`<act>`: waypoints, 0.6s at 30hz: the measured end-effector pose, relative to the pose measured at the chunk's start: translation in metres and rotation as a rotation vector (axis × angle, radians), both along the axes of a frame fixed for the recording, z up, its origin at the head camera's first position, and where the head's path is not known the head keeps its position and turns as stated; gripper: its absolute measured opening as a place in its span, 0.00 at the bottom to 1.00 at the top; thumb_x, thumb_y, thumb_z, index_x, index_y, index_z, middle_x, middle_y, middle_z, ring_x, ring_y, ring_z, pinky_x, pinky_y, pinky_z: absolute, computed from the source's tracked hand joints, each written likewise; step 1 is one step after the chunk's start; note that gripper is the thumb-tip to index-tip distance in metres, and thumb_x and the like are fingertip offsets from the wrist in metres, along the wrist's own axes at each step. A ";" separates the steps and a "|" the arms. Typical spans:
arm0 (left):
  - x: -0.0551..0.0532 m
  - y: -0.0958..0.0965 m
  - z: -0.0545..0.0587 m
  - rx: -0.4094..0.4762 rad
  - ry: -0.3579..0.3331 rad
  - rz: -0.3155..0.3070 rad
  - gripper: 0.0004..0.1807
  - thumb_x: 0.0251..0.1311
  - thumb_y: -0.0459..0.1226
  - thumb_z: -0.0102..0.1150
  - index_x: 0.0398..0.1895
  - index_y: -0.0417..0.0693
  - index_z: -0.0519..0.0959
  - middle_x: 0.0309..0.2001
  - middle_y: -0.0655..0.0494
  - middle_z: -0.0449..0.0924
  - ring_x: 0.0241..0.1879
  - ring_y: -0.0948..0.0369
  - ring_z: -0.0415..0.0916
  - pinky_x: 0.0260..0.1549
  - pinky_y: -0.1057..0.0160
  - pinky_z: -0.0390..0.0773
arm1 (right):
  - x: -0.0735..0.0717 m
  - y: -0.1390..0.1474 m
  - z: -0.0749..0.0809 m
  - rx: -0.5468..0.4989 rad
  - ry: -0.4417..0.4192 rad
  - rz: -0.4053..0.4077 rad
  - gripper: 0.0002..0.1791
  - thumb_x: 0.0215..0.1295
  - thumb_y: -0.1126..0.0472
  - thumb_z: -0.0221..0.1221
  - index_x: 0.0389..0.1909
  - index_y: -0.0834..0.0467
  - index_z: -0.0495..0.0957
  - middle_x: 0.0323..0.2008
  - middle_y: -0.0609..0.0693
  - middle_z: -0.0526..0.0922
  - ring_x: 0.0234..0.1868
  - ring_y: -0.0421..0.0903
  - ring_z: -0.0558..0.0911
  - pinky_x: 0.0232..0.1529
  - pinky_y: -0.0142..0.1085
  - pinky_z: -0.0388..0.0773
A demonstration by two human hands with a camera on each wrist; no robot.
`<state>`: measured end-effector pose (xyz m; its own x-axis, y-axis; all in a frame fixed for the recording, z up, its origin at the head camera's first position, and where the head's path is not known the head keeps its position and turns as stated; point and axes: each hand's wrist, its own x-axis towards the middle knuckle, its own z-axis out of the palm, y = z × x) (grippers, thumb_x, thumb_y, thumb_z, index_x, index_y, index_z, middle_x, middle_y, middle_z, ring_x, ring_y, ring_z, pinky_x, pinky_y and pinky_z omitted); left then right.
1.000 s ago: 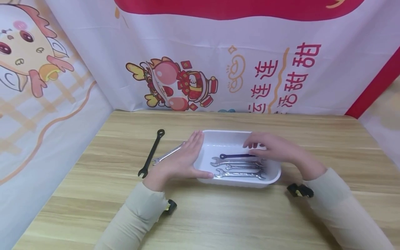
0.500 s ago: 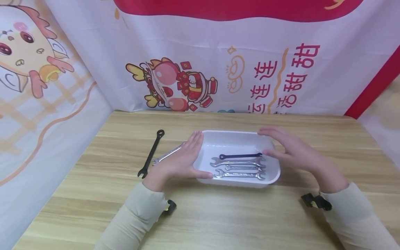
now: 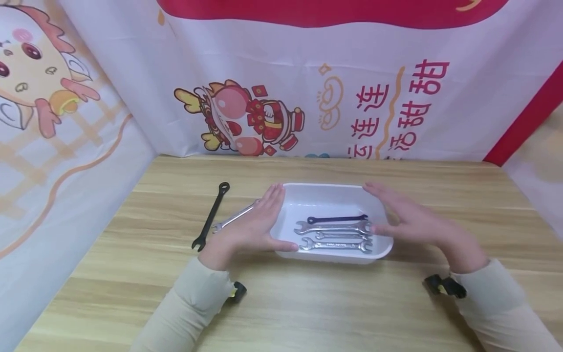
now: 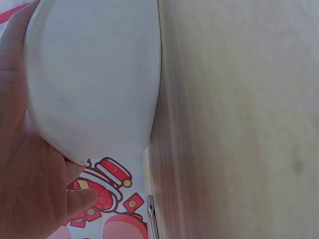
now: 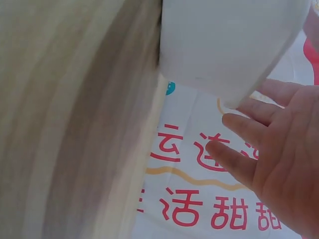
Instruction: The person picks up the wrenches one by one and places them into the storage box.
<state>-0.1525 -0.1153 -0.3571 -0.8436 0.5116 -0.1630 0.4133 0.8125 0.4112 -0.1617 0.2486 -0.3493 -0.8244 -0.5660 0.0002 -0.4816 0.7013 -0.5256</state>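
Right hand point(image 3: 412, 219), shifted from over the wrenches point(image 3: 333, 228), joins left hand point(image 3: 257, 226) at the tray's point(image 3: 325, 195) ends, both unclenched, apparently bracing it.

I'm in what looks like a makeshift booth: a wood-grain table point(image 3: 334, 303), festive cartoon cloth point(image 3: 264, 54) hung behind it, a second cloth point(image 3: 98, 195) at my left. What building, I can't tell.

The worktop point(image 3: 334, 303) is viewed forward and downward from above by the head camera; the white tray point(image 4: 99, 74) is shared, close up, by both wrist views.
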 end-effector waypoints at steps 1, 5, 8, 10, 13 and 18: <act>0.000 0.000 0.000 0.000 -0.001 -0.001 0.72 0.46 0.72 0.63 0.80 0.50 0.30 0.81 0.58 0.22 0.80 0.62 0.20 0.78 0.51 0.40 | 0.000 0.000 -0.001 0.003 -0.017 -0.002 0.53 0.61 0.44 0.66 0.80 0.46 0.45 0.80 0.57 0.47 0.79 0.63 0.48 0.72 0.68 0.51; 0.001 -0.001 0.000 -0.002 -0.001 0.000 0.72 0.47 0.72 0.63 0.80 0.49 0.30 0.81 0.58 0.22 0.80 0.61 0.20 0.78 0.51 0.40 | 0.000 -0.002 -0.005 0.014 -0.073 -0.006 0.59 0.58 0.41 0.67 0.81 0.46 0.38 0.81 0.55 0.39 0.81 0.60 0.41 0.73 0.67 0.48; 0.002 -0.002 0.001 -0.009 0.001 -0.002 0.72 0.47 0.72 0.62 0.80 0.50 0.29 0.81 0.59 0.21 0.80 0.61 0.20 0.78 0.51 0.40 | 0.000 -0.003 -0.008 0.014 -0.091 0.004 0.63 0.56 0.41 0.68 0.81 0.49 0.35 0.81 0.54 0.35 0.81 0.60 0.38 0.73 0.67 0.46; 0.002 -0.002 0.002 -0.014 0.006 -0.004 0.72 0.46 0.73 0.61 0.80 0.50 0.29 0.80 0.60 0.20 0.80 0.61 0.19 0.78 0.51 0.40 | 0.001 -0.003 -0.010 0.009 -0.096 0.021 0.65 0.55 0.42 0.69 0.80 0.51 0.33 0.81 0.55 0.32 0.81 0.61 0.35 0.73 0.68 0.45; 0.001 -0.002 0.002 -0.017 0.013 -0.007 0.72 0.46 0.73 0.61 0.80 0.49 0.30 0.80 0.59 0.21 0.80 0.61 0.20 0.77 0.51 0.40 | 0.001 -0.002 -0.011 0.005 -0.102 0.039 0.68 0.52 0.43 0.70 0.80 0.53 0.30 0.81 0.56 0.29 0.80 0.62 0.33 0.73 0.69 0.43; -0.001 -0.001 0.001 -0.016 0.014 -0.014 0.72 0.46 0.73 0.61 0.80 0.49 0.30 0.80 0.59 0.21 0.80 0.60 0.21 0.77 0.51 0.40 | 0.002 0.000 -0.013 0.024 -0.090 0.066 0.75 0.46 0.40 0.73 0.79 0.57 0.27 0.80 0.58 0.25 0.79 0.64 0.31 0.73 0.68 0.44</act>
<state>-0.1533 -0.1159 -0.3563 -0.8386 0.5208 -0.1599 0.4302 0.8132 0.3920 -0.1592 0.2487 -0.3621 -0.7815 -0.6179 -0.0868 -0.4784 0.6826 -0.5524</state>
